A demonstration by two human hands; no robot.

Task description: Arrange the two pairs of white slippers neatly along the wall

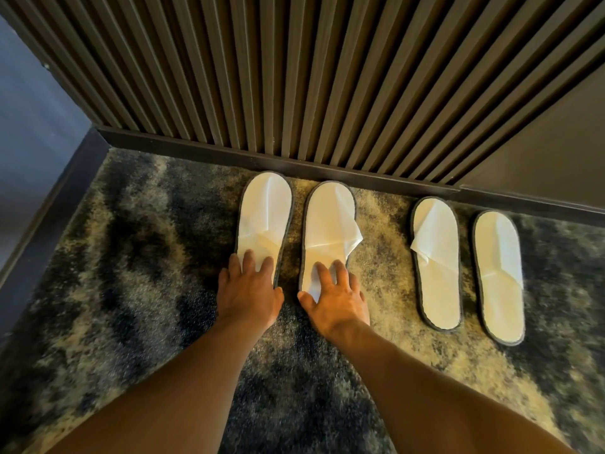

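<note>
We saw the left pair (296, 224) toes at the baseboard (327, 173), right pair (466, 267) just short. Our left hand (250, 291) and right hand (337, 299) pressed heels, fingers (248, 258) spread flat, gripping nothing. Carpet (131, 257) lay bare leftward.

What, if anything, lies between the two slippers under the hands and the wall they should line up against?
Nothing visible. The left hand and right hand rest flat on the heels of the left pair, whose toes already reach the baseboard. Only bare carpet surrounds them; the right pair lies off to the side.
</note>
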